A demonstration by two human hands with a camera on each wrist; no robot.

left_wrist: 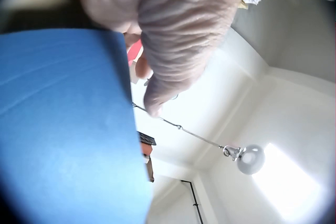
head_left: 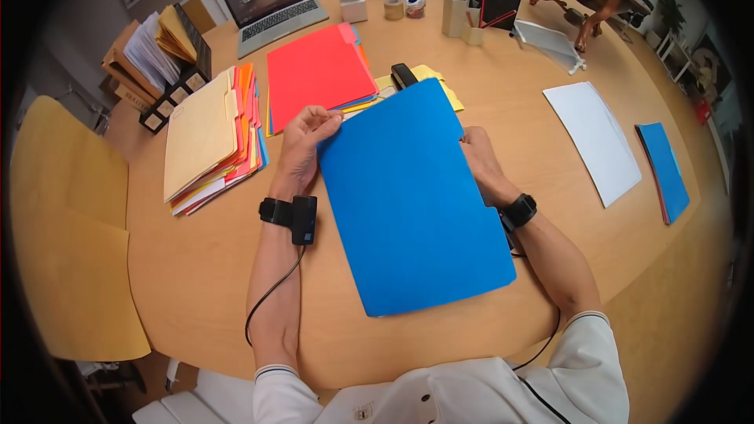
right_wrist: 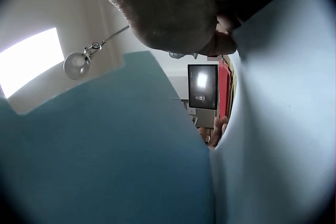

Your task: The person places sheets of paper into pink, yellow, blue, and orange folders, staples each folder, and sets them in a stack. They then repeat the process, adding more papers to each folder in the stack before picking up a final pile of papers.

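Observation:
A blue file folder [head_left: 412,204] is held up in front of the person, leaning over the table. At its upper left corner the left hand [head_left: 302,145] holds the edge, thumb and fingers close together; a sliver of white shows there. From the left wrist view, the left thumb [left_wrist: 176,50] stretches along beside the folder's blue side [left_wrist: 68,129]. Behind the folder's right edge is the right hand [head_left: 483,161], its fingers mostly hidden. The right wrist view looks between two spread sides, a blue cover [right_wrist: 115,150] and a paler sheet [right_wrist: 289,103], with the right hand's curled fingers at the paler one.
Red folders [head_left: 318,71] and a stapler [head_left: 404,76] lie beyond the hands. A stack of coloured folders [head_left: 206,133] sits left, near a file rack [head_left: 177,90] and a laptop [head_left: 275,8]. White paper [head_left: 593,141] and a small blue stack [head_left: 664,169] lie right.

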